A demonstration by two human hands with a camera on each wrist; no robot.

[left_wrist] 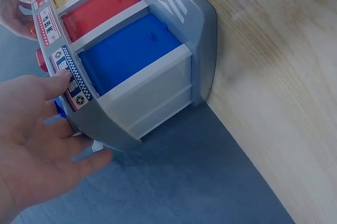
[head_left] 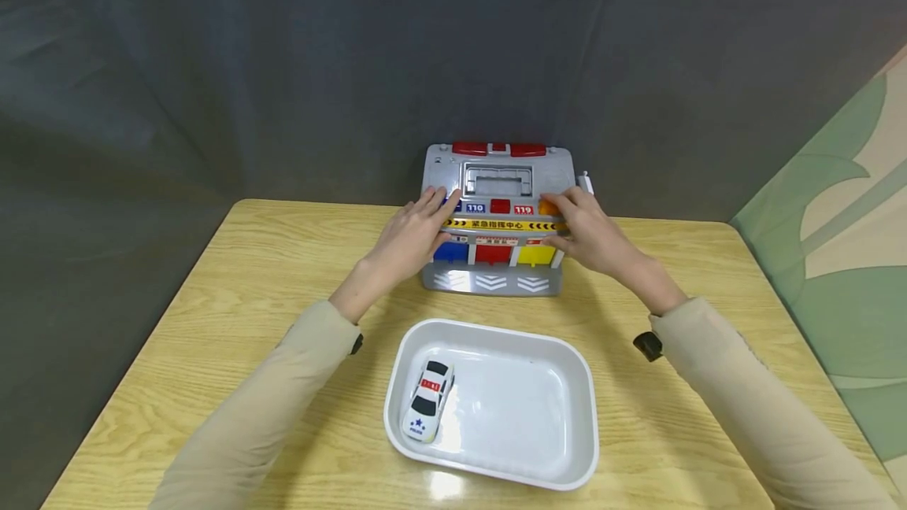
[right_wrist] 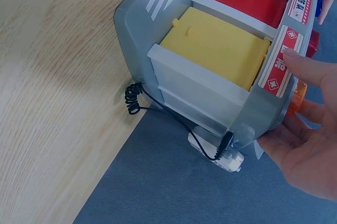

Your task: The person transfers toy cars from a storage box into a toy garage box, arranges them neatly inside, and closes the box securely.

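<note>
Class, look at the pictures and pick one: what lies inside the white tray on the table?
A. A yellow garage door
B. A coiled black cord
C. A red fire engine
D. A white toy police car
D: in the head view a white toy police car lies at the left side of the white tray, and nothing else shows in it.

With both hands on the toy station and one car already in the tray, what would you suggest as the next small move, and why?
Probably press the orange button under the right hand: its fingers already rest there, the left hand steadies the toy station, the yellow door is closed, and the white tray holds only the police car.
</note>
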